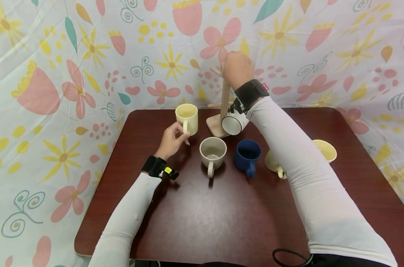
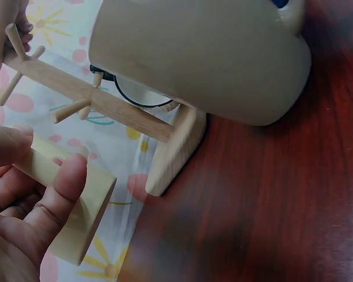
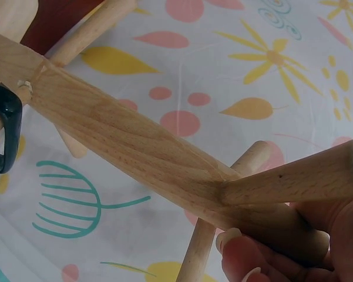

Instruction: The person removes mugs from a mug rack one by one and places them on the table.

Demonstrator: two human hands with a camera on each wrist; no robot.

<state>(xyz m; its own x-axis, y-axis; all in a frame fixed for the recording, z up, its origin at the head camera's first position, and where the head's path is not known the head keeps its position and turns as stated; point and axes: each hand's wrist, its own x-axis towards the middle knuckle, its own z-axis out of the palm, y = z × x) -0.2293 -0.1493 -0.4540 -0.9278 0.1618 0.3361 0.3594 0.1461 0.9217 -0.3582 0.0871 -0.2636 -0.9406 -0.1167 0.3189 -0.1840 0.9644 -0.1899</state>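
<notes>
My left hand (image 1: 171,142) pinches the handle of a pale yellow mug (image 1: 192,124) at the table's far left, thumb on one side and fingers on the other. The left wrist view shows this mug (image 2: 91,214) beside the wooden mug tree (image 2: 123,111). My right hand (image 1: 238,68) grips the top of the mug tree's post (image 3: 123,129), just beyond its upper pegs. A white mug (image 1: 233,124) with a dark rim hangs low on the tree, tilted, its dark handle (image 3: 12,126) over a peg. The tree's base (image 1: 215,126) sits near the back edge.
A greige mug (image 1: 212,150) and a blue mug (image 1: 247,157) stand in front of the tree, handles toward me. Further right, a pale mug (image 1: 272,163) and a yellow one (image 1: 325,150) are partly hidden by my right sleeve (image 1: 298,155). A flowered cloth (image 1: 88,74) hangs behind the table.
</notes>
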